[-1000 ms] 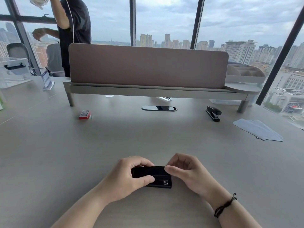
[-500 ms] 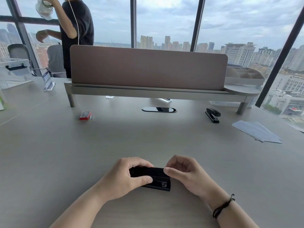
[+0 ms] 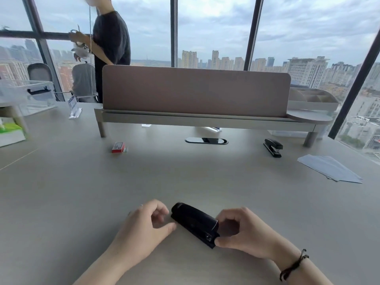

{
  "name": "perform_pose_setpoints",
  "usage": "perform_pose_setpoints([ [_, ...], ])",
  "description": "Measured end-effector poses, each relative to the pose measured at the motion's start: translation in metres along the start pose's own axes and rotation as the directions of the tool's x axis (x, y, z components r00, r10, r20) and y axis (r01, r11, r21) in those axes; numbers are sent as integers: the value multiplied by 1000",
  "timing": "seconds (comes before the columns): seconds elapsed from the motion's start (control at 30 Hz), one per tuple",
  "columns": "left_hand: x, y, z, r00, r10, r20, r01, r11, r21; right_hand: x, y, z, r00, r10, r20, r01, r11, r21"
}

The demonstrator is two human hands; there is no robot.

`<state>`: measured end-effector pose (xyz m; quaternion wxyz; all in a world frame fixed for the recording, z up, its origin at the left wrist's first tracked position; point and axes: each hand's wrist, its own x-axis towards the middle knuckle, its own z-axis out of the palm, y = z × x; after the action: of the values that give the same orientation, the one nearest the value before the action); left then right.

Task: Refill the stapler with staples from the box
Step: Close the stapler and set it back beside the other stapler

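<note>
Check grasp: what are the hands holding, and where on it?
The stapler on the desk: right hand pinches its near end, left hand touches its far end.

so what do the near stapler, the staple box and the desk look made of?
Stapler: glossy black shell with soft highlights, probably plastic; a metal glint shows at its right end. Staple box: red printed carton, likely cardboard. Desk: matte grey-beige, faint grain, probably laminate.

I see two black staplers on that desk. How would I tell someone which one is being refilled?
Start at the long desk divider across the table, then come straight toward the camera to the near edge. The stapler being refilled lies between the left hand and right hand; the other stapler sits untouched, far right by the papers.
</note>
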<state>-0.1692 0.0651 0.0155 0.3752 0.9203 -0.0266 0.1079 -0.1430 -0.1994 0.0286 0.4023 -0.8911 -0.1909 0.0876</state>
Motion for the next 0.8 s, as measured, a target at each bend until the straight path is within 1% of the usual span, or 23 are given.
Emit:
perform_pose_setpoints([
  [0.1,-12,3,2,995,21,99,-28,997,76,-2,-1,5,999,-33,-6,33,998,-55],
  [0.27,-19,11,10,974,116,196,-127,991,45,-8,-6,19,995,-96,-19,95,993,-67],
  [0.5,-20,0,18,953,214,217,-216,976,-12,-17,-7,40,971,-188,-149,161,972,-173],
  [0.8,-14,7,24,949,236,209,-231,972,-47,-15,1,43,960,-177,-217,139,974,-178],
])
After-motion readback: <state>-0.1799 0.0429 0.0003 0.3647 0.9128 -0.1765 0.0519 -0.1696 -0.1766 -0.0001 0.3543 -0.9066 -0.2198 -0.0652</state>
